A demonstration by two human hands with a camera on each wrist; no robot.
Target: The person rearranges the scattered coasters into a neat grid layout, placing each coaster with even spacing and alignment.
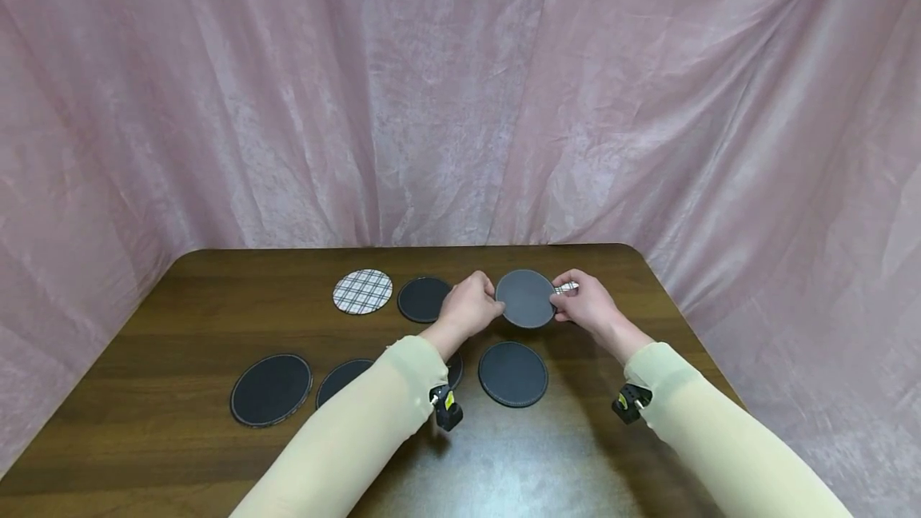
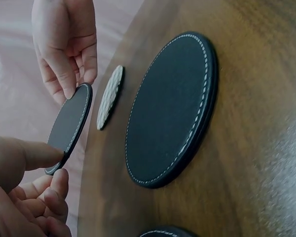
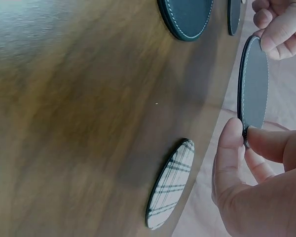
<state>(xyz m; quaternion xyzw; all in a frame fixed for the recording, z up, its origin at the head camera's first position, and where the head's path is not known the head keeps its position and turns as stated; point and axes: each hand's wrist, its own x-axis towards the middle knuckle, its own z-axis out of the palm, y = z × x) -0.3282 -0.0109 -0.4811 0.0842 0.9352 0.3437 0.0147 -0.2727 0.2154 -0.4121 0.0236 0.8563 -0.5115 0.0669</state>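
Note:
A round dark coaster [image 1: 526,299] with pale edge stitching is held up above the table, its plain face toward me. My left hand [image 1: 469,307] pinches its left edge between thumb and fingers. At the opposite edge, my right hand [image 1: 586,307] pinches it the same way. Below it on the wood lies another black stitched coaster [image 2: 170,111], flat and near the left wrist. A plaid white coaster [image 3: 171,185] rests on the table beneath the right hand, mostly hidden by that hand in the head view.
Farther left on the brown table [image 1: 180,326] lie a plaid coaster [image 1: 363,292] and a black coaster [image 1: 423,300] in the back row. Nearer, a black coaster [image 1: 271,390] sits left of others partly covered by my left sleeve. Pink curtains [image 1: 446,102] hang behind.

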